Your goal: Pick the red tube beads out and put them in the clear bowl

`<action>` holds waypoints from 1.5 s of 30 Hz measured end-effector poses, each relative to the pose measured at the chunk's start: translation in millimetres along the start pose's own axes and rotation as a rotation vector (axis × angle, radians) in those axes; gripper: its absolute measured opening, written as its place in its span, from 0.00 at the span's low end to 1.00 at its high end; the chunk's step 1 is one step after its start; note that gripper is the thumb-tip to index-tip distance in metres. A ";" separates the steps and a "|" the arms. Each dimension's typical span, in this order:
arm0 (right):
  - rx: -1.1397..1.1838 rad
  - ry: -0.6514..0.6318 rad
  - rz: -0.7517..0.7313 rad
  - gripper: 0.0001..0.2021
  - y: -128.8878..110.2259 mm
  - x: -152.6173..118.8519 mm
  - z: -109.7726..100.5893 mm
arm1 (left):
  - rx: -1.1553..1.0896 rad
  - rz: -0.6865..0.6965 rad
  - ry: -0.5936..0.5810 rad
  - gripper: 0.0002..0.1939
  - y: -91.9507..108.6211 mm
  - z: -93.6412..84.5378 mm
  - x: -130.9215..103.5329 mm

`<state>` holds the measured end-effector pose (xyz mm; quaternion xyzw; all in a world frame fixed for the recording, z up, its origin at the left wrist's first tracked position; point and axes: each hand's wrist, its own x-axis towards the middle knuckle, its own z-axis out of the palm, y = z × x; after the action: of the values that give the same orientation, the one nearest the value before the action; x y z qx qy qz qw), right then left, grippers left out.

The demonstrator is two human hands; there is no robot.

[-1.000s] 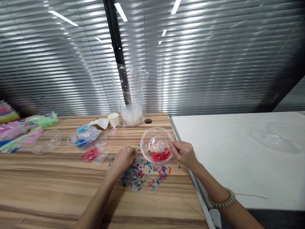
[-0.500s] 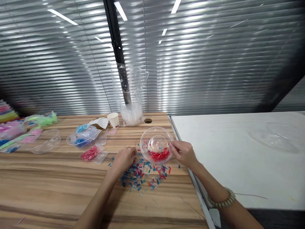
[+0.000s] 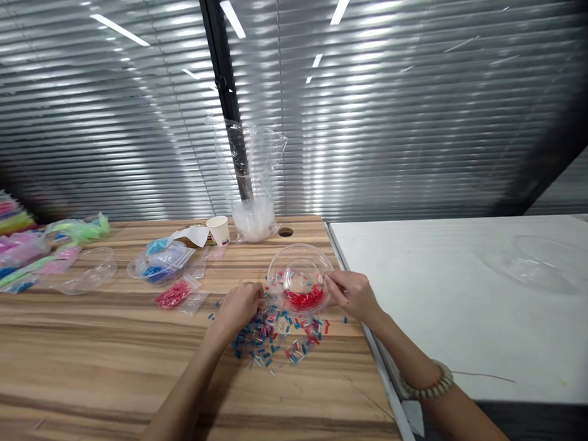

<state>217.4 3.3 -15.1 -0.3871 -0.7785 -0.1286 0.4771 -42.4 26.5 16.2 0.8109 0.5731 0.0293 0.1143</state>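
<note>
Holding round clear plastic bowl (image 3: 298, 266) w/ red tube beads (image 3: 304, 300) inside, R hand (image 3: 353, 295) has fingers clamped on rim, just past loose blue/red/clear tube beads (image 3: 266, 333) on brown wood-grain bench (image 3: 110, 362). L hand (image 3: 240, 306) is by loose beads; can't tell if its fingers are tog. or apart.

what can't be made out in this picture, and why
Head view: whether the left hand pinches anything; its own curled fingers hide the fingertips.
Head view: how many scattered pieces there are; they are too small and overlap.
Head view: the left end of the colourful stack; the picture's left edge cuts it off.
Head view: the print on the paper cup; too small to read.
</note>
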 end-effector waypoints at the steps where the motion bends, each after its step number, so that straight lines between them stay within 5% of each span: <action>1: 0.000 -0.004 0.003 0.12 0.1 -0.2 0.0 | -0.002 0.002 0.002 0.07 -0.2 0.3 0.1; 45: -0.004 -0.112 0.041 0.14 3.8 -4.7 2.6 | 0.072 -0.008 -0.017 0.04 6.6 -1.9 -2.2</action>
<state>219.6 5.1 -21.0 -0.4103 -0.7957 -0.0984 0.4346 -37.4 22.5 19.7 0.8124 0.5761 0.0014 0.0899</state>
